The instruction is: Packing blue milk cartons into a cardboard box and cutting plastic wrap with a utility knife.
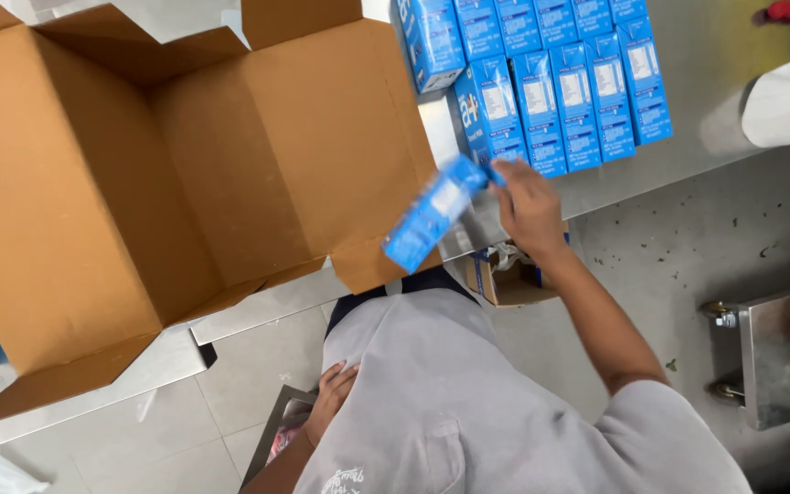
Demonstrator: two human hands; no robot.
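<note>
At the left we see our large open brown cardboard box, tipped on its side at the left edge of the steel surface, its mouth facing us, probably so things can slide straight in. Below it, our left hand hangs low beside our grey shirt, fingers loosely curled and holding nothing; whether it touches the shirt we cannot tell. Moving right, a small blue rectangular carton sits tilted in mid-air just off the box's right flap, blurred by motion. Our right hand pinches it by its upper end, fingers narrow around that end, which leaves the long body free to lead towards the box. Behind the hand, matching blue cartons lie in tight rows along the surface's near edge, within easy reach. At the far right corner rests a white paper roll.
</note>
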